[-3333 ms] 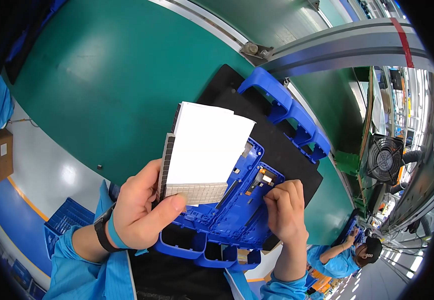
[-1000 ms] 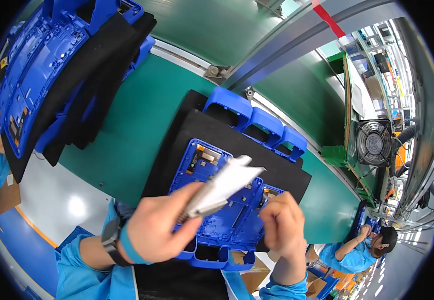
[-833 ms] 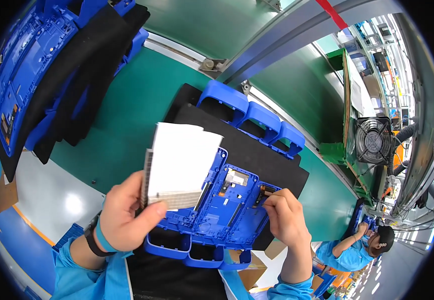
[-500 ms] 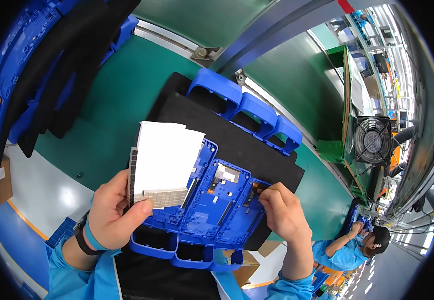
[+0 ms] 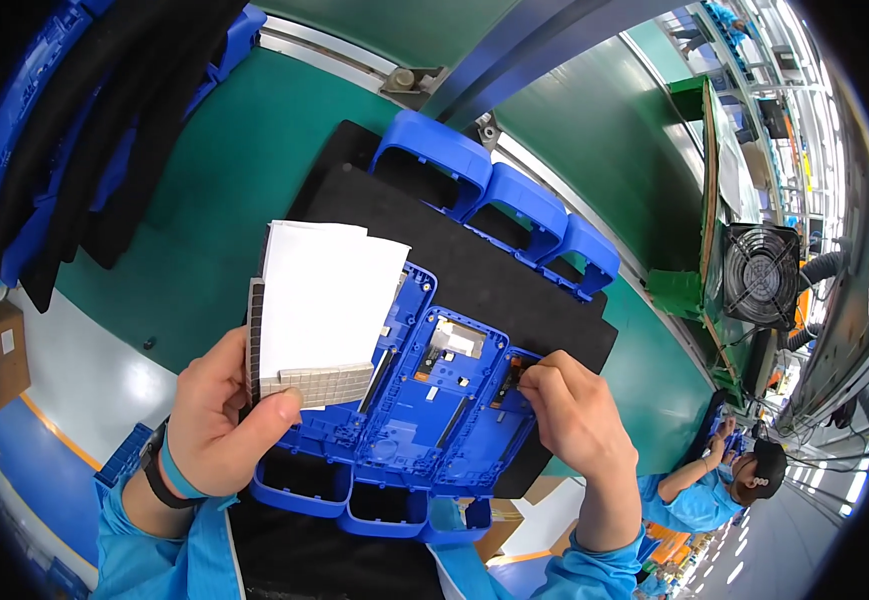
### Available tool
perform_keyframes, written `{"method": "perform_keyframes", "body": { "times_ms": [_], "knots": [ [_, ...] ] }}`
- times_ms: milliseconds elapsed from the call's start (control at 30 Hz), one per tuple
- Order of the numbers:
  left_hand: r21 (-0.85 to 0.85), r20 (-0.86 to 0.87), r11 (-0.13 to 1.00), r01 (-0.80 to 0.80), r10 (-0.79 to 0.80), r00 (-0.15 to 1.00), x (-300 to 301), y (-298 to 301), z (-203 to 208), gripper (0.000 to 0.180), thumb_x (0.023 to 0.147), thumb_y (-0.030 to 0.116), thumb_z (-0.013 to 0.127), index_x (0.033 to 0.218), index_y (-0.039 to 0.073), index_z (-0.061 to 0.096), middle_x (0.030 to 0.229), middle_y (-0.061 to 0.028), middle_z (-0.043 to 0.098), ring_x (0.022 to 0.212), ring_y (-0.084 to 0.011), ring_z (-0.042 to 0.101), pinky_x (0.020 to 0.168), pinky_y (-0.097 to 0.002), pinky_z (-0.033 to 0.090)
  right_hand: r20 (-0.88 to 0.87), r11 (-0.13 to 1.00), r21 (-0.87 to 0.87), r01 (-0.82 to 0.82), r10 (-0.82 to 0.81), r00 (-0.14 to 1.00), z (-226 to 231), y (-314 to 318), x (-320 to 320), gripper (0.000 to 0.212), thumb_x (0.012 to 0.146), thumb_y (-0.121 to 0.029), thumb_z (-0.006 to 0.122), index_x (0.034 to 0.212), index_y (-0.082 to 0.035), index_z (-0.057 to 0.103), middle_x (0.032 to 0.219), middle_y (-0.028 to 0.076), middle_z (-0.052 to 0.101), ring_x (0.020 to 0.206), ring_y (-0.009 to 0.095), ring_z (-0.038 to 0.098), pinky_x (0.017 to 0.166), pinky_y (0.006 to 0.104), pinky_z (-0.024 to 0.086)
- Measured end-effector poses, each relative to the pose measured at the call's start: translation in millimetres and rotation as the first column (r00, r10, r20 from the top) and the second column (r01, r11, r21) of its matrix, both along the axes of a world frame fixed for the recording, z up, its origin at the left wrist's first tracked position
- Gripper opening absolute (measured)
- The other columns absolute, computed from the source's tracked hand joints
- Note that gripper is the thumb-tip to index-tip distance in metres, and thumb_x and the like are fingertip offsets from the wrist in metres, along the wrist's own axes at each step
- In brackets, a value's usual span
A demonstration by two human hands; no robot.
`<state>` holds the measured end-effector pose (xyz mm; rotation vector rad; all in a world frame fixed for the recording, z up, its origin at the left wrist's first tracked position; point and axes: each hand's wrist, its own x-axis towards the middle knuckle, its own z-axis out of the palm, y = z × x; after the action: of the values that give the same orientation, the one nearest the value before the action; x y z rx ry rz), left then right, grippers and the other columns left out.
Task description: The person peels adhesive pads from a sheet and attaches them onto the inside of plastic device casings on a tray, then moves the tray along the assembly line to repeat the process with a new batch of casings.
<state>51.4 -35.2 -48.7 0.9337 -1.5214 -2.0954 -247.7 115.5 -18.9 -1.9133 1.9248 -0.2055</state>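
My left hand (image 5: 216, 425) is closed around a stack of white sheets (image 5: 326, 295). A grey strip scored into small squares (image 5: 329, 384) lies across the lower end of the stack, under my thumb. Several blue plastic housings (image 5: 409, 410) lie side by side on a black foam board (image 5: 394, 220), the leftmost partly covered by the sheets. With thumb and fingers pinched together, my right hand (image 5: 582, 412) is at the upper part of the rightmost housing, beside a dark component (image 5: 506, 382). Whatever is between those fingertips is hidden.
Raised blue frames (image 5: 434, 150) stand along the board's far edge, with more blue frames (image 5: 299, 492) on the near side. Black boards with blue parts (image 5: 64, 190) stand at left on the green bench (image 5: 214, 190). At right are a fan (image 5: 759, 275) and a co-worker (image 5: 709, 480).
The view has shifted slightly. My right hand stays at the rightmost housing, with its fingers still pinched. My left hand keeps its hold on the sheets.
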Motion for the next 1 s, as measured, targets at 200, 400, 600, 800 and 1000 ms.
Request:
{"method": "perform_keyframes", "body": {
  "times_ms": [200,400,600,800,1000],
  "knots": [
    [-0.011,0.0,1.0,0.018,-0.018,1.0,0.6,0.1,-0.4,0.043,0.094,0.011,0.058,0.128,-0.011,0.046,0.114,-0.0203,0.067,0.103,-0.0193,0.067,0.089,-0.0277,0.051,-0.015,1.0,0.003,-0.008,0.008,1.0,-0.5,-0.9,1.6,0.016,0.078,0.004,0.069,0.087,-0.001,0.058,0.085,0.013,0.059,0.074,0.031,0.063,0.061,0.0382,0.052],
    [-0.023,-0.014,1.0,0.018,-0.018,1.0,0.4,0.6,-2.0,0.044,0.093,0.012,0.059,0.129,-0.011,0.045,0.114,-0.0212,0.067,0.104,-0.0199,0.067,0.089,-0.0278,0.051,-0.027,1.0,-0.025,-0.017,0.016,1.0,-3.6,0.0,2.3,0.017,0.077,0.006,0.069,0.087,-0.001,0.057,0.084,0.013,0.058,0.072,0.03,0.062,0.059,0.0382,0.051],
    [-0.031,0.003,0.999,0.038,-0.038,0.999,0.5,-1.1,-2.0,0.045,0.093,0.012,0.059,0.129,-0.011,0.045,0.114,-0.022,0.067,0.104,-0.0204,0.067,0.089,-0.0278,0.051,-0.021,0.995,-0.097,-0.029,0.027,0.999,-6.8,1.0,1.8,0.019,0.075,0.006,0.071,0.087,0.001,0.058,0.083,0.013,0.059,0.069,0.029,0.062,0.056,0.0367,0.051],
    [-0.024,-0.01,0.999,0.022,-0.023,1.0,1.4,0.9,-3.3,0.044,0.093,0.011,0.059,0.128,-0.011,0.045,0.115,-0.0226,0.067,0.104,-0.0213,0.067,0.089,-0.0281,0.051,-0.022,0.987,-0.157,-0.023,0.02,1.0,-5.4,7.9,2.3,0.021,0.073,0.006,0.073,0.088,0.002,0.06,0.084,0.013,0.06,0.069,0.029,0.063,0.056,0.0361,0.052],
    [-0.017,-0.002,0.999,0.029,-0.029,1.0,3.0,-0.1,-2.3,0.045,0.092,0.01,0.058,0.129,-0.011,0.045,0.115,-0.0231,0.067,0.105,-0.0221,0.067,0.09,-0.0287,0.051,-0.015,0.987,-0.161,-0.004,0.001,1.0,-5.1,8.7,4.4,0.021,0.073,0.007,0.073,0.088,0.001,0.06,0.084,0.013,0.059,0.07,0.029,0.063,0.058,0.0363,0.051]
  ]
}}
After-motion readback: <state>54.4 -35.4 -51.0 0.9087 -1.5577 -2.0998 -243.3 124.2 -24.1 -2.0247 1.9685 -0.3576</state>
